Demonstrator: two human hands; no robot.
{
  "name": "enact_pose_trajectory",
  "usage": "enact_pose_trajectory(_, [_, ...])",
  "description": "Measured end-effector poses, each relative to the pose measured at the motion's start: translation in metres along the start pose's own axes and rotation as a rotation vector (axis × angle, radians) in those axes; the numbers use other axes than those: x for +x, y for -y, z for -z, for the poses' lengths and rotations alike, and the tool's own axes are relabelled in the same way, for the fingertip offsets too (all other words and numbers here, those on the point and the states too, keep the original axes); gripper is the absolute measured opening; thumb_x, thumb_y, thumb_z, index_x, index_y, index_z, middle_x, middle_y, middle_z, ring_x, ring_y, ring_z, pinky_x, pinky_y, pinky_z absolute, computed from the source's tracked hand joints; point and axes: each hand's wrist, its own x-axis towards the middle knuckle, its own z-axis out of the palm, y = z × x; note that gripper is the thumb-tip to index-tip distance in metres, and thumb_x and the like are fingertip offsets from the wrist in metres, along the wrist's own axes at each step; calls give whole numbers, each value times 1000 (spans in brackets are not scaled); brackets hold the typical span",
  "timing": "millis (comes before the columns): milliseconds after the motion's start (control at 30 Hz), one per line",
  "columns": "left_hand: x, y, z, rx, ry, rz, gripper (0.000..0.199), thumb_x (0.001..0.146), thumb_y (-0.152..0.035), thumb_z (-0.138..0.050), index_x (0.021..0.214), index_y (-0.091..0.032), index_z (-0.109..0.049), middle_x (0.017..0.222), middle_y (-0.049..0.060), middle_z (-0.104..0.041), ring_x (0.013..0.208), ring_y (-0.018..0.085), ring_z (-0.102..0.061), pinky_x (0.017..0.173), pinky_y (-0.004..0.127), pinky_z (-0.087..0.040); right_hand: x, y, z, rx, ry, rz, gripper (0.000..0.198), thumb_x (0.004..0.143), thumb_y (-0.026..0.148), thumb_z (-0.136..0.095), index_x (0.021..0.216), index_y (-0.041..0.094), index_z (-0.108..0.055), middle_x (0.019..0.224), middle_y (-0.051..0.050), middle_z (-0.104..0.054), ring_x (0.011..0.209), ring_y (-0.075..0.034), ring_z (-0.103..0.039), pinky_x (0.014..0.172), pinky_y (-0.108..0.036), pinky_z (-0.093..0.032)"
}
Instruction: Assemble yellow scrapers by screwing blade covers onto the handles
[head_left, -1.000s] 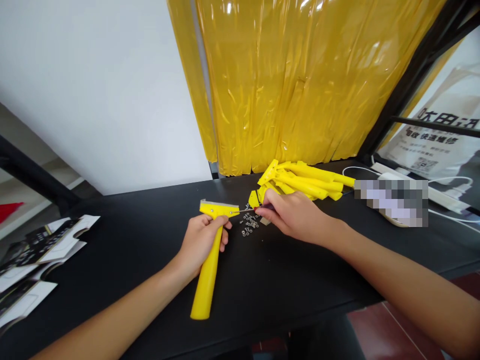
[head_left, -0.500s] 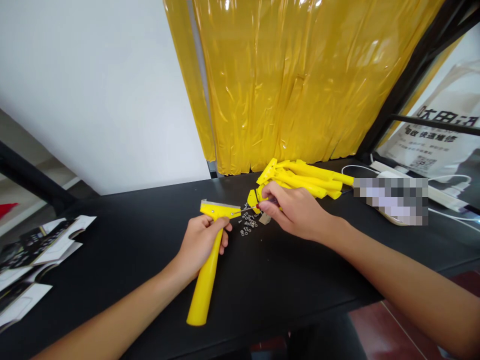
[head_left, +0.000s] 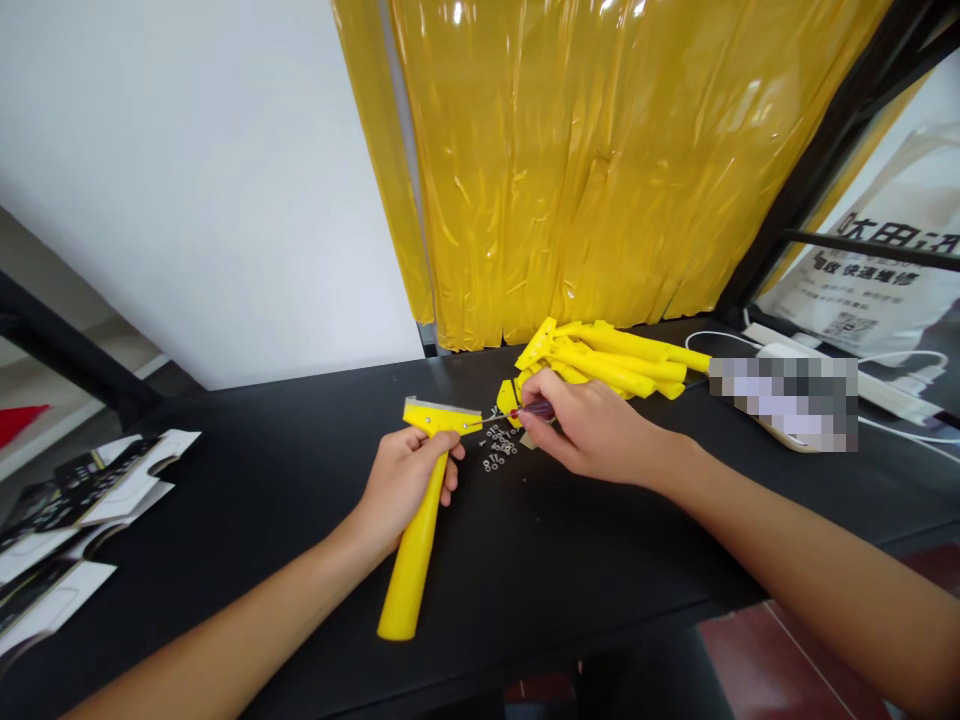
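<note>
Black tabletop (head_left: 600, 560), heaped yellow scrapers (head_left: 619, 365), scattered small metal hardware (head_left: 501, 447), printed cards (head_left: 112, 492) at left

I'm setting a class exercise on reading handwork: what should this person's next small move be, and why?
Probably a slight twist of the screwdriver with the right hand: its tip appears to be at or very near the screw on the yellow tool, and the left hand grips that tool just below its head, which should steady it.
</note>
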Motion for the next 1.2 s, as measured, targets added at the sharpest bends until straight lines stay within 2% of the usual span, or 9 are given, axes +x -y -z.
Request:
enact_pose_trajectory(167, [0,0,0,4,6,15,25,86,-35,-64,70,-16,-61,46,-2,-54,38,11,-48,39,21,-38,1,0,-2,-142,-7,-83,41,104,49,-32,84,19,-52,71,-5,-67,63,-20,-61,56,-31,-25])
enact_pose_trajectory(333, [1,2,1,-2,1,10,25,86,-34,-64,69,-16,-60,45,-3,-52,37,11,-47,37,21,-37,0,-2,1,93,8,-75,21,100,39,-45,101,18,-49,85,-3,-69,69,-17,-61,62,-28,-33])
enact_pose_trajectory(400, [1,2,1,-1,4,9,25,86,-34,-63,68,-16,-60,44,-3,-52,37,11,-47,37,21,-37,0,-2,1,130,30,-50,19,101,36,-43,103,18,-48,84,-3,-69,68,-16,-61,61,-28,-34])
enact_pose_trajectory(600, [2,5,2,33,27,6,27,87,-37,-62,69,-17,-60,45,-2,-53,37,12,-48,36,22,-38,2,-5,-4,-51,-26,-153,45,104,51,-33,77,20,-51,66,-3,-62,60,-17,-56,58,-30,-27])
enact_pose_trajectory(767, [3,6,2,50,27,9,28,87,-37,-62,68,-17,-60,44,-2,-54,35,12,-48,36,22,-38,0,-4,-2,135,-16,-98,20,99,38,-47,101,19,-49,85,-3,-67,68,-16,-59,61,-27,-34])
enact_pose_trajectory(867, [3,7,2,56,25,6,28,87,-38,-62,68,-17,-59,43,-1,-54,35,12,-48,36,22,-38,0,-3,-3,98,0,-71,24,102,41,-43,96,19,-50,80,-3,-67,66,-17,-58,60,-28,-32])
enact_pose_trajectory(1000, [3,7,3,74,39,0,29,87,-39,-61,68,-17,-59,43,-1,-54,34,12,-47,36,23,-39,1,-5,-6,-46,-48,-143,44,104,49,-32,79,19,-52,66,-3,-62,60,-18,-57,58,-30,-27])
enact_pose_trajectory(1100, [3,7,3,73,40,-6,29,87,-38,-61,68,-17,-59,43,-1,-54,34,13,-48,36,23,-38,1,-7,-4,66,-16,-153,31,103,44,-38,92,20,-54,74,-3,-66,65,-17,-60,60,-29,-31])
enact_pose_trajectory(1200, [3,7,3,67,32,-1,29,87,-38,-62,67,-17,-59,43,-1,-54,34,13,-48,35,22,-38,0,-6,-2,252,39,-108,18,100,37,-46,105,20,-47,85,-2,-68,70,-16,-61,64,-27,-37])
